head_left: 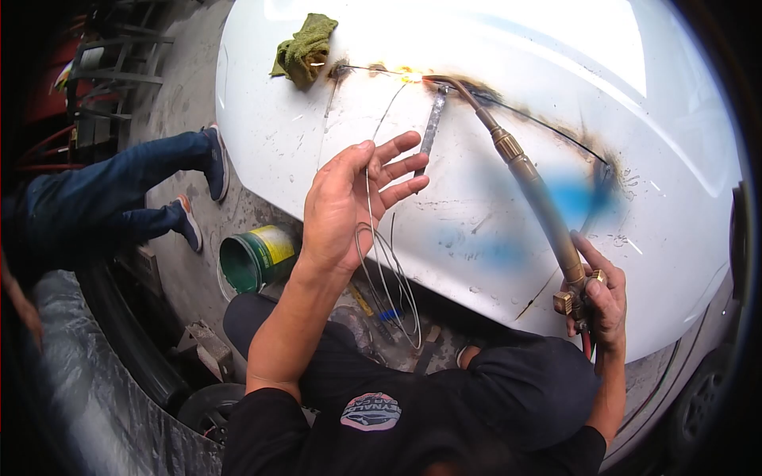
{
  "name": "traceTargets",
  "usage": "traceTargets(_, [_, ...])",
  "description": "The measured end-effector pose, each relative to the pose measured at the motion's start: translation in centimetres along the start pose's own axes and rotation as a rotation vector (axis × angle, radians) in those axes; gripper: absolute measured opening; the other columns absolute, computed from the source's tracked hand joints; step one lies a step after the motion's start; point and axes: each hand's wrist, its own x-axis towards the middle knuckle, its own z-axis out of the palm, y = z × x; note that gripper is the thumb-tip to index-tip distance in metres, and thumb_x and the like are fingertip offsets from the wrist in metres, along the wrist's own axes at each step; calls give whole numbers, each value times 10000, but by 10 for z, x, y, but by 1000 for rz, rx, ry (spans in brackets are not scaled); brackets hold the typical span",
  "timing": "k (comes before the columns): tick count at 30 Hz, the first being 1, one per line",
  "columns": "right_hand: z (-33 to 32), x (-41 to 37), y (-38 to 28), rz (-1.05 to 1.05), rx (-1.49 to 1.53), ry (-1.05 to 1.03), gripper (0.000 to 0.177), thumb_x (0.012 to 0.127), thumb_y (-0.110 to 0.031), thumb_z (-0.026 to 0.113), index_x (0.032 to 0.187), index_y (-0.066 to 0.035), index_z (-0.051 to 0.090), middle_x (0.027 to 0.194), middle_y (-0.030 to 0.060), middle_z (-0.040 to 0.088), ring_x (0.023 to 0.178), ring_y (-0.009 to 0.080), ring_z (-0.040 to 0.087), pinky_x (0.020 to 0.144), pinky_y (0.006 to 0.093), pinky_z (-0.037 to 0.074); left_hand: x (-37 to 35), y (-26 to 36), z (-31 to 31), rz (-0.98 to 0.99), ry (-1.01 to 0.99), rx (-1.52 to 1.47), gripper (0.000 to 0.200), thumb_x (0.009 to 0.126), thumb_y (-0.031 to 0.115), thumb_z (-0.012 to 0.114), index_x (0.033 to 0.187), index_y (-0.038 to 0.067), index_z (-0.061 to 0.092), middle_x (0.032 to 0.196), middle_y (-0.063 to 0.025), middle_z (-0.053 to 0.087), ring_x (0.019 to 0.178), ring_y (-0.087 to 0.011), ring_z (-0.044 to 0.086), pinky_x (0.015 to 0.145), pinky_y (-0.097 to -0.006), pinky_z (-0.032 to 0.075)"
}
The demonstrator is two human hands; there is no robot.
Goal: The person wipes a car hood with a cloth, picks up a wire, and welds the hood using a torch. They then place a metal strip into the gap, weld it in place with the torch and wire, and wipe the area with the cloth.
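Observation:
My left hand [345, 190] pinches a thin filler wire [391, 103] by the thumb, with the other fingers spread. The wire's upper end reaches a bright glowing spot [411, 77] on the white car panel [270, 151], while its loose coils hang below the palm. My right hand [599, 297] is wrapped around the valve end of a brass gas welding torch [530, 178]. The torch's bent tip points left at the glow, on a dark, scorched seam [548, 125]. Between the left fingers and the seam lies a narrow grey metal strip [433, 127].
A folded green cloth [305, 51] rests on the panel near the seam's left end. Below the panel edge, a green bucket [242, 262] lies tipped on the floor. Another person's legs [119, 178] are at the left, near a plastic-wrapped object [87, 357].

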Motion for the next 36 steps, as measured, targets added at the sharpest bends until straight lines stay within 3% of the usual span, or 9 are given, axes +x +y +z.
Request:
traceTargets(30, [2,0,-1,4,-8,2,827,848,-383,680,1457,117,431,819,161,651,631,247,730,390,274,553,4,-2,-3,3,0,3,338,1068,221,382,801,61,516,1336,-352,562,1235,-436,595,1000,-515,567])
traceTargets(36, [2,1,-1,10,-7,0,817,852,-379,682,1457,112,435,815,159,651,630,242,729,389,274,553,3,-1,0,-8,20,4,319,1069,215,374,1028,-50,547,1333,-354,559,1225,-434,600,992,-509,573])
